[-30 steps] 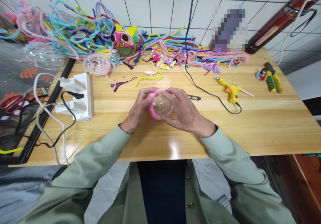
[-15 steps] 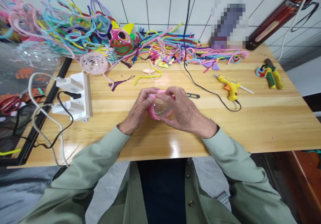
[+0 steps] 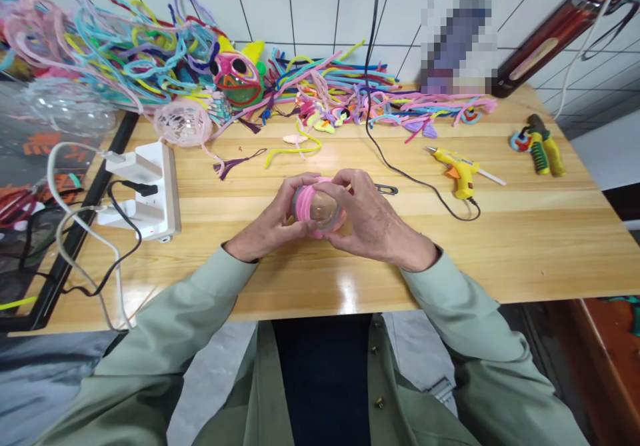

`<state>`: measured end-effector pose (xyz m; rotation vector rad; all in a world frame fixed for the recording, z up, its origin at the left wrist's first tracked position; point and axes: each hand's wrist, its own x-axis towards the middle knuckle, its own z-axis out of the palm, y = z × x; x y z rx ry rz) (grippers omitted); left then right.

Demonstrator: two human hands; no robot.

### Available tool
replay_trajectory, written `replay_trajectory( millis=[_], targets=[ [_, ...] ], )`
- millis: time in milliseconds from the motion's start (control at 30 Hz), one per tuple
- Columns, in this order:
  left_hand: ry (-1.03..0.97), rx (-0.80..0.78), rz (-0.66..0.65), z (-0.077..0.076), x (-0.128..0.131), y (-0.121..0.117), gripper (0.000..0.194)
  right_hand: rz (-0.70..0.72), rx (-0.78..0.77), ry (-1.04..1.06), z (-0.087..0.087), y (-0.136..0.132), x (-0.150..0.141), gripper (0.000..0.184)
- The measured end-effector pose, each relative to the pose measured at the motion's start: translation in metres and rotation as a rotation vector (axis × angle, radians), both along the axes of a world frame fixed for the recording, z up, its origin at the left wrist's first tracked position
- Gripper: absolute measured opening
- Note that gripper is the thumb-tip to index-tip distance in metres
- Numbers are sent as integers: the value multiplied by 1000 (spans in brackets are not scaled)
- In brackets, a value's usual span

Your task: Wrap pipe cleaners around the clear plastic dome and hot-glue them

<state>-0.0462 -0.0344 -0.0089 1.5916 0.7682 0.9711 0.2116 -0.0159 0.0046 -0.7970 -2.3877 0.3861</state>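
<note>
Between my two hands is a clear plastic ball (image 3: 324, 210) with bands of pink pipe cleaner (image 3: 304, 203) around it. My left hand (image 3: 273, 223) is closed on the ball's left side, thumb low at the front and fingers over the top. On the other side my right hand (image 3: 367, 216) grips it with thumb below and fingertips at the upper edge. A dark metal hair clip (image 3: 387, 189) lies just behind my right hand, partly hidden by it. Behind the ball rests a bent yellow pipe cleaner (image 3: 295, 151).
A yellow glue gun (image 3: 463, 173) with a black cord lies to the right, pliers (image 3: 545, 149) beyond it. On the left stands a white power strip (image 3: 170, 193) with cables. Piled pipe cleaners (image 3: 150, 53), a pink-wrapped ball (image 3: 183, 124) and a decorated mask-like ball (image 3: 237, 79) line the wall.
The ball has turned in my hands, so more of the pink bands show on its left. My left thumb has moved from the top to the lower front. The view shifted slightly.
</note>
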Motion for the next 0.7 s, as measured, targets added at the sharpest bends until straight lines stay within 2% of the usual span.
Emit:
replay_trajectory(
  millis=[200,400,700],
  targets=[
    [32,-5,16,-4,-1,0,64,2,-20,-3,2,2,2,86],
    [150,197,-8,-16,-5,2,95,21,-6,15,1,6,3,87],
    [182,293,-3,-13,-1,1,81,19,-13,30,-5,8,3,84]
  ],
)
